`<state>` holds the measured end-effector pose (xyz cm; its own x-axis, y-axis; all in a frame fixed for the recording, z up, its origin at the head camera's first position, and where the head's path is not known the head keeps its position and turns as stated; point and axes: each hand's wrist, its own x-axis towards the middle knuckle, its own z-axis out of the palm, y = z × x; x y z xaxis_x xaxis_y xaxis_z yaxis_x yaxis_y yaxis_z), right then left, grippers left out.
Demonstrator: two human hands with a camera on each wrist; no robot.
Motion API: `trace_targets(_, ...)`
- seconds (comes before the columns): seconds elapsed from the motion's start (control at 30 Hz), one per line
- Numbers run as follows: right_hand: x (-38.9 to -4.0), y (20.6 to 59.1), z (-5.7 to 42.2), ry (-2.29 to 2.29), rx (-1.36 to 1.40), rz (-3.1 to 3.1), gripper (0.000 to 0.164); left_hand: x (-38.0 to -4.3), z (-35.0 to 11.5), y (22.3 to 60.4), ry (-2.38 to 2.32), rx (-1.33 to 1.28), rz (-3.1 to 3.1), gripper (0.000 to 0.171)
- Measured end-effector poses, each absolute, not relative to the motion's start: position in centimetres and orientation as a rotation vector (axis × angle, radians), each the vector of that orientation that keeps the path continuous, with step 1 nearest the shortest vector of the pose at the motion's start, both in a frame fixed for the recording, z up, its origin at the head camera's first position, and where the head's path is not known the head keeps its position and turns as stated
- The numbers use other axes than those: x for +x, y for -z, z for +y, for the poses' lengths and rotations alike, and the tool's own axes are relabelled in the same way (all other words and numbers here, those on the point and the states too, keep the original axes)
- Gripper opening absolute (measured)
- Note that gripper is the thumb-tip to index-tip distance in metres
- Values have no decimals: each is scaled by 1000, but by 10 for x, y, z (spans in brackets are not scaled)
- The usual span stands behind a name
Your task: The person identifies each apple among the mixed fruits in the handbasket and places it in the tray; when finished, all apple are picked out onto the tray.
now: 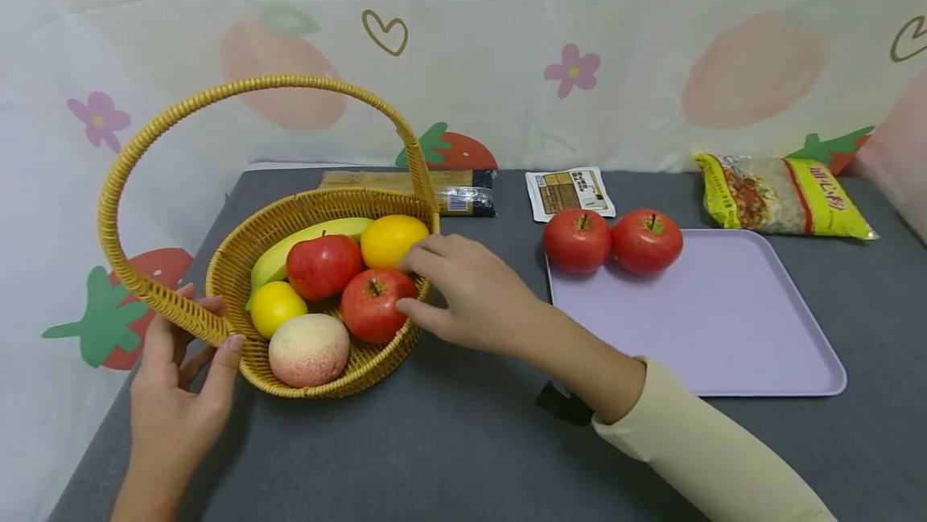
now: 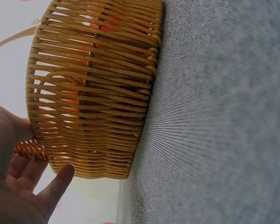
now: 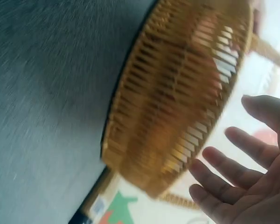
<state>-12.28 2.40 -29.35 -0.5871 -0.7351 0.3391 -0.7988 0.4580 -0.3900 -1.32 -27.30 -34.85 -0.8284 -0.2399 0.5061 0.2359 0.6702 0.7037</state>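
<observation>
Left hand [image 1: 177,381], lower left of frame, had fingers and thumb closed around the foot of the handle [image 1: 275,82], thumb at the rim; decent brace. Peach [image 1: 309,350] sat at the near side of the basket [image 1: 230,269], left of centre. Right hand [image 1: 481,293], mid-frame, reached over the basket's right rim, fingers loosely spread; right wrist view showed nothing held. Thumb tip overlapped the front-right apple [image 1: 375,313] in the head view; contact or not, couldn't tell. That apple lay inside the basket, against the right wall by the look of it. Lemon [image 1: 278,309], second red apple [image 1: 322,267], banana [image 1: 278,261] and orange [image 1: 393,240] filled in around and behind.

Doing it well, my judgement: left brace needed to stay firm, since a nudge on the right rim could have tipped or slid the basket. Right fingers needed room from the orange; handling the apple called for light contact on opposite sides, no pressing into the peach.

Farther, right of centre: two apples [image 1: 647,242] at the lilac tray's [image 1: 724,321] back-left corner.
</observation>
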Motion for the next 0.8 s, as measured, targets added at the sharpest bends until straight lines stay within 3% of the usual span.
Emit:
trace_targets(0.23,-128,294,-1,-489,1455,-2761,42,-13,-272,348,1077,11,-2308,79)
trace_targets(0.57,-135,289,-31,-189,1313,-3019,70,-14,-272,348,1089,8,-2304,78)
trace_targets(0.8,-137,291,-40,-157,1304,-3106,74,-14,-273,348,1100,4,-2298,78)
